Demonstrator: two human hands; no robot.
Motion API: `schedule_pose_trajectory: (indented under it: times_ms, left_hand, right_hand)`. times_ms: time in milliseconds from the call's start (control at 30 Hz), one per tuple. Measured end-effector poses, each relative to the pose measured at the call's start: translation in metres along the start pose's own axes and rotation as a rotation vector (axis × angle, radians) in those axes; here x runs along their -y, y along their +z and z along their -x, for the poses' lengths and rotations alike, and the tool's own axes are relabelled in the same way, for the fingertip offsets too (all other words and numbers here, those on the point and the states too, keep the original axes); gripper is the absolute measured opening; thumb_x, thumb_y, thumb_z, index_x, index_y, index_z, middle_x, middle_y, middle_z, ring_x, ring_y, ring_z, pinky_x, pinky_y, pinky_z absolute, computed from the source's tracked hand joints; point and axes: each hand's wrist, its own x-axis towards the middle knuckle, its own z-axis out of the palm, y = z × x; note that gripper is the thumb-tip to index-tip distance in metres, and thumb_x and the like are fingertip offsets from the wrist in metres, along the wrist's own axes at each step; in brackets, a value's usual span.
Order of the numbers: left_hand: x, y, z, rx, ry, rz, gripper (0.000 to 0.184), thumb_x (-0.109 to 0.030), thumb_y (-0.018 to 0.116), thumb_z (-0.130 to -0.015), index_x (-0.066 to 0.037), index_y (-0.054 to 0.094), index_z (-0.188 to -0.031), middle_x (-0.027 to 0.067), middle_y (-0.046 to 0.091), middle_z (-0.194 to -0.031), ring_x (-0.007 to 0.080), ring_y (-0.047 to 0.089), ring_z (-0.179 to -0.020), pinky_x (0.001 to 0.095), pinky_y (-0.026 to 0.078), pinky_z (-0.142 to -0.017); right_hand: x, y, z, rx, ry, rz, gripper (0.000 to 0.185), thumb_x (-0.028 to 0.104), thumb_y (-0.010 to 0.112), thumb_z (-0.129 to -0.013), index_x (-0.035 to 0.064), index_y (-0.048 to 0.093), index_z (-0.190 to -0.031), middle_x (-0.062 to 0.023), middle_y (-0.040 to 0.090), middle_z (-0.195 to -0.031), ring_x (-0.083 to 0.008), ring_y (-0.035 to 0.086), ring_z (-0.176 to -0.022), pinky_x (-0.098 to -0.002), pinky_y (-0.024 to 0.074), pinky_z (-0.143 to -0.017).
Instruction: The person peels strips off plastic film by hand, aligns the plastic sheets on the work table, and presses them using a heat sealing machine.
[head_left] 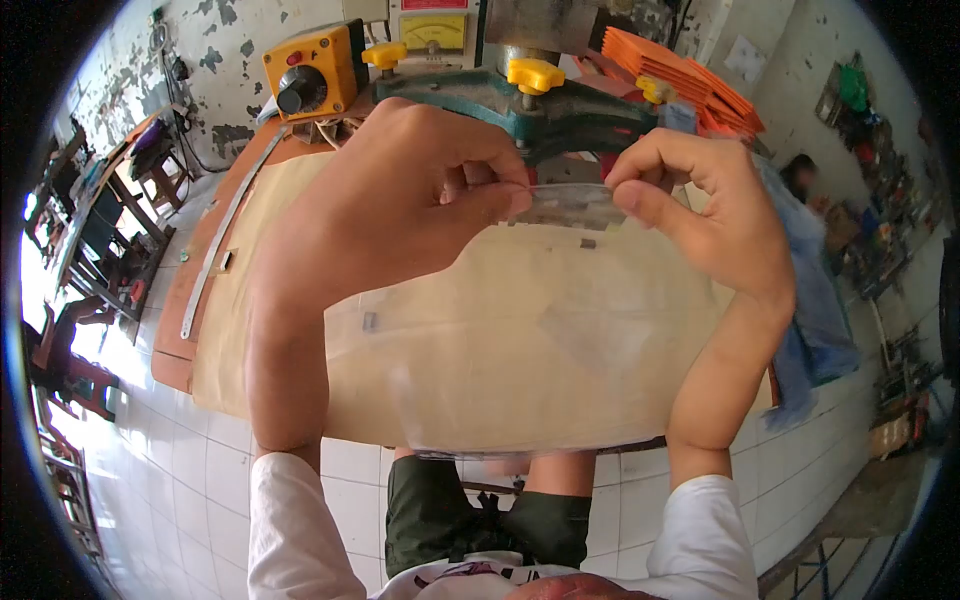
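A clear, thin plastic sheet (572,208) is pinched along its far edge by both hands and spreads down towards my body. My left hand (400,205) grips it near the middle of the far edge, thumb against curled fingers. A short way to the right, my right hand (712,205) pinches the same edge between thumb and forefinger. Under the sheet lies a tan paper or board cover (275,215) on the worktable. Just beyond my fingers is the dark green metal frame (460,108) of a machine, with yellow star knobs (536,76).
An orange control box (345,65) with a black dial stands at the back left. A metal ruler (215,260) lies along the table's (172,370) left side. Orange folded pieces (680,80) are stacked at the back right. Bluish plastic sheeting (815,340) hangs at the right edge.
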Motion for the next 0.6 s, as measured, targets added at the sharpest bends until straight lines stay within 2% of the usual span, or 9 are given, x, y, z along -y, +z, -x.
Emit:
schedule_pose_trajectory:
  times_ms: [100,300,600]
  left_hand:
    - [-0.003,0.003,0.000,-0.029,-0.021,0.038,0.011,-0.010,0.073,-0.088,0.000,0.071,-0.093,0.0063,0.070,-0.077,0.0115,0.066,-0.073,0.0280,0.051,-0.066]
    - [-0.004,0.008,-0.005,-0.032,-0.004,0.067,0.011,-0.010,0.071,-0.089,0.000,0.071,-0.092,0.0068,0.071,-0.082,0.0123,0.067,-0.077,0.0267,0.052,-0.069]
    - [-0.007,0.008,-0.007,0.000,-0.088,0.183,0.012,-0.011,0.069,-0.091,0.001,0.070,-0.092,0.0047,0.068,-0.080,0.0097,0.063,-0.070,0.0251,0.050,-0.063]
  right_hand:
    - [0.003,0.000,0.002,0.013,0.074,-0.045,0.012,0.005,0.070,-0.086,-0.0009,0.067,-0.096,-0.0061,0.068,-0.078,-0.0083,0.063,-0.071,-0.0246,0.0490,-0.064]
    - [0.008,0.009,-0.001,-0.023,0.008,-0.136,0.015,0.000,0.068,-0.086,-0.0008,0.067,-0.101,-0.0054,0.069,-0.082,-0.0076,0.063,-0.073,-0.0245,0.0510,-0.066]
    - [0.009,0.010,-0.003,-0.064,0.013,-0.152,0.012,0.005,0.070,-0.086,-0.0023,0.068,-0.096,-0.0046,0.070,-0.079,-0.0070,0.063,-0.070,-0.0239,0.0509,-0.063]
